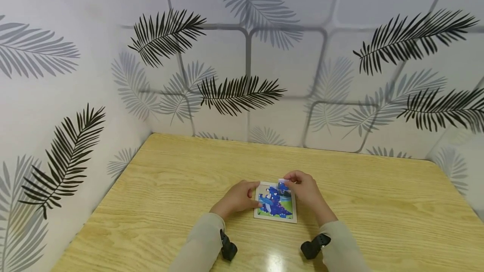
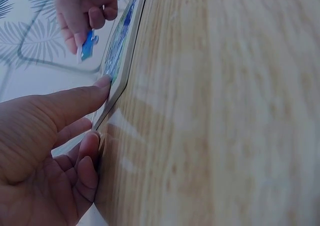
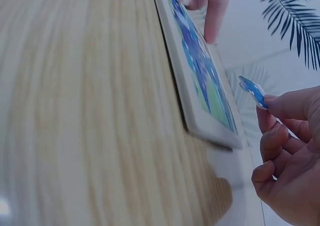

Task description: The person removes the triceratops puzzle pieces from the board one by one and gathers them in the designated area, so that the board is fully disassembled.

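Observation:
A small square puzzle board (image 1: pixel 275 203) with a blue dinosaur picture lies on the wooden table (image 1: pixel 170 179). My left hand (image 1: pixel 237 198) rests at the board's left edge; its thumb and fingertips touch the frame (image 2: pixel 119 85), steadying it. My right hand (image 1: pixel 303 188) hovers over the board's top right corner and pinches a blue puzzle piece (image 1: pixel 283 185) between thumb and forefinger. That piece (image 3: pixel 252 89) is held just above the board (image 3: pixel 200 70), apart from it. The same blue piece (image 2: pixel 88 44) shows in the left wrist view.
Walls papered with a leaf pattern (image 1: pixel 234 91) close in the table at the back and the left. Bare wood spreads on all sides of the board. A black wrist-mounted camera sits on each sleeve (image 1: pixel 228 247) (image 1: pixel 314 247).

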Available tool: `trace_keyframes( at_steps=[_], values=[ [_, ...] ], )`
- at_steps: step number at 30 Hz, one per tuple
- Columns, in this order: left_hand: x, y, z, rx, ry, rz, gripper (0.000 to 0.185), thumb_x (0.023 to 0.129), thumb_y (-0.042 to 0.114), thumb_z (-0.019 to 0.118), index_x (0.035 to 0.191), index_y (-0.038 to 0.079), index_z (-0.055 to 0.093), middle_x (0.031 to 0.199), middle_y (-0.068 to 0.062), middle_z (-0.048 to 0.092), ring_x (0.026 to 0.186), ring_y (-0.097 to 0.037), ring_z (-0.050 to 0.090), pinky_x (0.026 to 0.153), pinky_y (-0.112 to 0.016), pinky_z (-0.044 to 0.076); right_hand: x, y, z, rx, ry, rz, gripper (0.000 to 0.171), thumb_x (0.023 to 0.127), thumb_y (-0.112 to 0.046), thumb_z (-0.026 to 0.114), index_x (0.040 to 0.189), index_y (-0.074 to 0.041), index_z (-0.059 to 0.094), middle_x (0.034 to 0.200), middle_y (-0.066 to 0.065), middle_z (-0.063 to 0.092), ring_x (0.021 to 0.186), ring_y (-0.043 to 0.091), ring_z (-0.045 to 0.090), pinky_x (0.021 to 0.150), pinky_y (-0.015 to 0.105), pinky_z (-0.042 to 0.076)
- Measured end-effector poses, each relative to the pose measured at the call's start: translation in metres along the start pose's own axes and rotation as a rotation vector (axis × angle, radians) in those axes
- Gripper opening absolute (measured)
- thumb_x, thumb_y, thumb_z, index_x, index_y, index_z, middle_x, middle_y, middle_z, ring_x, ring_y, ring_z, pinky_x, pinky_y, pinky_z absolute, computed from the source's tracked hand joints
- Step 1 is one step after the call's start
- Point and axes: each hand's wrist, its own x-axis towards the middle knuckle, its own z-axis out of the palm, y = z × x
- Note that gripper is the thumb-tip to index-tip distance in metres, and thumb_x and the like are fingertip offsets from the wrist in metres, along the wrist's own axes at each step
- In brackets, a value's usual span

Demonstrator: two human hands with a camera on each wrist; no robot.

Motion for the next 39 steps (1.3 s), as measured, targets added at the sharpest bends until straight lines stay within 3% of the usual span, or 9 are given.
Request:
trace_keyframes(
  at_steps=[9, 20, 30, 39],
  values=[
    [-0.004, 0.002, -0.002, 0.012, 0.004, 0.025, 0.066, 0.075, 0.027, 0.073, 0.133, 0.013, 0.046, 0.07, 0.001, 0.037, 0.064, -0.011, 0.036, 0.058, -0.024, 0.03, 0.001, 0.024, -0.025, -0.001, 0.014, 0.032, 0.014, 0.088, -0.013, 0.058, 0.099, -0.005, 0.062, 0.094, 0.008, 0.055, 0.084, 0.021, 0.046, 0.069, 0.026, 0.041],
    [-0.003, 0.0, -0.001, 0.022, 0.007, 0.035, 0.067, 0.075, 0.027, 0.073, 0.134, 0.012, 0.045, 0.07, 0.0, 0.036, 0.066, -0.012, 0.036, 0.059, -0.025, 0.029, -0.004, 0.045, -0.05, -0.088, -0.006, -0.035, 0.018, 0.088, -0.015, 0.059, 0.098, -0.001, 0.062, 0.093, 0.009, 0.059, 0.081, 0.019, 0.048, 0.068, 0.027, 0.04],
    [-0.004, 0.003, -0.003, 0.008, 0.007, 0.045, 0.066, 0.076, 0.026, 0.073, 0.133, 0.011, 0.046, 0.068, 0.0, 0.036, 0.064, -0.013, 0.035, 0.059, -0.025, 0.029, -0.005, 0.05, -0.055, -0.119, -0.034, -0.01, 0.016, 0.087, -0.013, 0.059, 0.098, -0.001, 0.061, 0.093, 0.01, 0.06, 0.081, 0.02, 0.049, 0.069, 0.028, 0.04],
    [-0.005, 0.003, -0.003, -0.001, 0.006, 0.045, 0.066, 0.076, 0.025, 0.073, 0.133, 0.01, 0.046, 0.068, 0.001, 0.036, 0.065, -0.013, 0.035, 0.059, -0.025, 0.029, -0.006, 0.051, -0.056, -0.105, -0.004, 0.027, 0.021, 0.088, -0.018, 0.058, 0.101, -0.001, 0.06, 0.093, 0.01, 0.058, 0.078, 0.019, 0.048, 0.063, 0.026, 0.04]
  ],
)
